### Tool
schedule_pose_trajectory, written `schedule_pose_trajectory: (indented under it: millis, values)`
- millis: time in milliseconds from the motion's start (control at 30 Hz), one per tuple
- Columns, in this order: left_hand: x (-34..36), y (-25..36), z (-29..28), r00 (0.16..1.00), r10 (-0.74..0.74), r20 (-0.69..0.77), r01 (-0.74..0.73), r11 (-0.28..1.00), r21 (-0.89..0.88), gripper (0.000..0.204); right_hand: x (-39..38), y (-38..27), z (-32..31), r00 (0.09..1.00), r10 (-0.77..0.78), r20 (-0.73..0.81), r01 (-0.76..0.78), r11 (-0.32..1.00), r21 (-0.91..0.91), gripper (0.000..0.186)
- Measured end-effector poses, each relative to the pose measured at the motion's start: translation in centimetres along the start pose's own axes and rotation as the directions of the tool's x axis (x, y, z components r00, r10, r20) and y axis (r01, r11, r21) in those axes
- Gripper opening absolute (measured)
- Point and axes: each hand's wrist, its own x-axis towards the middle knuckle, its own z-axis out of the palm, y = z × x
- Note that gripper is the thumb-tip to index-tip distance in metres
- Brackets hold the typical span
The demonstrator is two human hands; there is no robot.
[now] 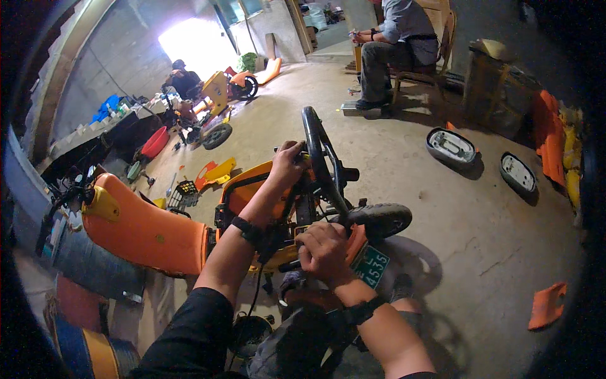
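An orange scooter [142, 234] lies on its side in front of me, its black tubular frame [319, 150] raised toward me and its rear wheel [385, 220] to the right. My left hand [288, 161] is closed on the frame beside the orange-yellow body. My right hand [322, 249] is lower and to the right, fingers curled at the frame near the rear fender and green plate [372, 268]; what lies under them is hidden.
A person [398, 35] sits on a chair at the back; another [183, 82] is among scooter parts. A red basin [154, 142], loose yellow panels [218, 170], two seats [451, 145] [517, 172] and an orange piece [546, 304] lie around.
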Motion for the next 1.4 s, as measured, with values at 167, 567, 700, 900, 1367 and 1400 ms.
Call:
schedule_pose_trajectory:
  millis: [167,567,700,900,1367,1400]
  values:
    - [-0.3,2.2,-0.1,0.99,0.138,0.029,-0.141,0.959,0.244,0.055,-0.1,0.1,-0.1,0.999,0.017,-0.031,-0.016,1.0,0.008,0.022]
    - [-1.0,2.2,0.3,0.993,0.116,0.026,-0.118,0.989,0.092,0.018,0.5,-0.4,0.2,0.997,-0.018,-0.074,0.02,0.999,0.026,0.017]
    - [-1.9,3.3,-1.8,0.984,-0.028,-0.179,-0.043,0.924,-0.381,0.023,0.2,0.0,0.3,0.998,-0.012,-0.07,0.014,0.999,0.032,0.016]
    - [-3.4,9.4,-8.8,0.924,-0.332,-0.19,0.214,0.861,-0.462,0.037,0.2,-0.1,0.1,0.998,-0.01,-0.066,0.011,1.0,0.002,0.015]
    - [-2.8,6.9,-6.3,0.85,-0.505,0.151,0.521,0.761,-0.387,0.037,0.2,0.0,-0.2,0.999,-0.018,-0.051,0.02,0.999,0.035,0.019]
    - [-2.6,6.7,-6.2,0.836,-0.519,0.18,0.54,0.718,-0.44,0.038,0.2,0.1,-0.2,0.999,-0.019,-0.036,0.02,0.999,0.028,0.02]
